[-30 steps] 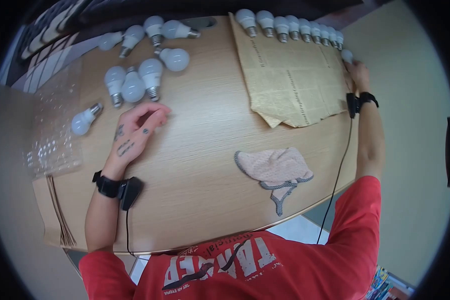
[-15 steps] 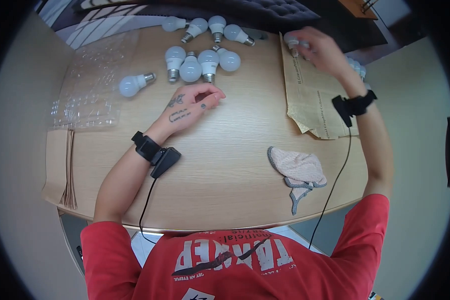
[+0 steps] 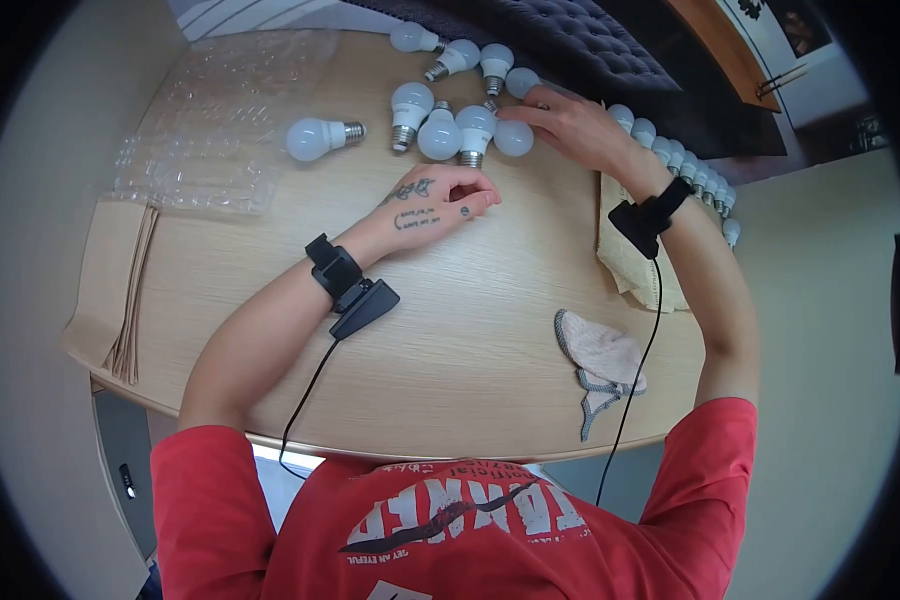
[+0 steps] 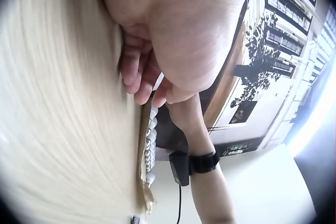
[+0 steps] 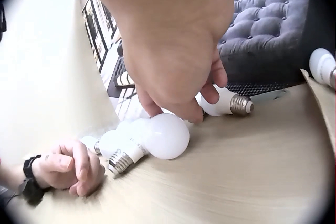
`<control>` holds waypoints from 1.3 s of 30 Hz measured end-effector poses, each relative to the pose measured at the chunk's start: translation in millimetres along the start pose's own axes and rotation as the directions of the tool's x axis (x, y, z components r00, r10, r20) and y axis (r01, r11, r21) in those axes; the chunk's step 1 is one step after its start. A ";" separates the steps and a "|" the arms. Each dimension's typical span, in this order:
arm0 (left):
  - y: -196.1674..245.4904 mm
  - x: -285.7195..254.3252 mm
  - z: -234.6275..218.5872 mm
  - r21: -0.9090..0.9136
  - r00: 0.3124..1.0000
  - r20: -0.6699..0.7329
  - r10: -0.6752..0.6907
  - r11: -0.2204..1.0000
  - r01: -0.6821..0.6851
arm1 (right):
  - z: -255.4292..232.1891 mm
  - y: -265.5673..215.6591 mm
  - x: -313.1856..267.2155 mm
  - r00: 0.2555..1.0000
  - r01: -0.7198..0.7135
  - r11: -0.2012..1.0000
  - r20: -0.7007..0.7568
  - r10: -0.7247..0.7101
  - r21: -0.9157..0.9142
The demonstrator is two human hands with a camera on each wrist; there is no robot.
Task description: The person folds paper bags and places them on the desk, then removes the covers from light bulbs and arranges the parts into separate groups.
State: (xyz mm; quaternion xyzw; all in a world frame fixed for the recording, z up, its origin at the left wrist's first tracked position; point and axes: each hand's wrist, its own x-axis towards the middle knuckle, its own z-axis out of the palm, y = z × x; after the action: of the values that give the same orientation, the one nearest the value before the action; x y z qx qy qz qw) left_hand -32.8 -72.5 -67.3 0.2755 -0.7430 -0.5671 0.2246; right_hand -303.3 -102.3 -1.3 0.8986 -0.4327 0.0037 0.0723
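Observation:
My right hand point(image 3: 582, 132) reaches over a loose group of white light bulbs at the far middle of the table. Its fingertips are right at a round-topped bulb point(image 3: 513, 139), and another bulb point(image 3: 522, 82) lies just beyond them. In the right wrist view, the fingers hang down behind a bulb point(image 5: 168, 136), while a second bulb point(image 5: 220, 102) lies on its side behind them. The left hand point(image 3: 432, 208) rests on the tabletop in front of the group, fingers loosely curled around nothing. A single bulb point(image 3: 315, 139) lies to its left.
A row of several bulbs point(image 3: 677, 157) lies along the far edge of brown printed paper point(image 3: 635, 262) on the right. Clear plastic packaging point(image 3: 210, 120) and folded brown paper point(image 3: 110, 285) are on the left. A pink cloth point(image 3: 600, 345) lies near the front right.
The right hand has gone from the far right end of the bulb row, across the paper, leftward to the loose bulbs. My left hand stays resting on the table; the head view has shifted.

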 end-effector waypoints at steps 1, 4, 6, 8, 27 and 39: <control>-0.9 -0.1 0.1 0.010 1.000 -0.002 0.008 1.000 -0.008 | 1.3 -0.8 0.1 1.000 -0.003 1.000 0.014 0.003 -0.011; 0.9 -0.5 0.6 0.016 1.000 -0.009 -0.008 1.000 0.008 | -3.2 -8.9 -0.1 0.999 -0.045 0.994 0.031 0.043 0.098; 4.4 -1.6 -1.0 0.054 1.000 0.008 -0.004 0.999 0.004 | -2.3 -9.4 -1.6 0.997 -0.061 0.993 0.060 0.055 0.099; 4.2 -1.1 -0.4 0.056 1.000 0.008 0.005 0.998 -0.006 | -1.3 -8.8 -4.8 0.995 -0.076 0.992 0.073 0.068 0.104; 11.8 -3.6 -0.5 0.061 0.999 0.001 -0.045 0.997 0.045 | 15.4 -13.7 -13.1 0.991 -0.126 0.978 0.066 0.117 0.165; 9.7 -0.5 2.8 -0.017 0.995 0.015 -0.100 0.995 0.100 | -49.0 35.6 -110.1 0.781 -0.412 0.864 -0.376 0.498 0.288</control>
State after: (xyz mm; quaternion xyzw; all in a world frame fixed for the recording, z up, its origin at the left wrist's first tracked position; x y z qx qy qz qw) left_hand -35.7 -68.2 -58.7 0.3063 -0.7248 -0.5861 0.1932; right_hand -397.2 -32.1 44.0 0.7449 -0.6076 0.2643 0.0788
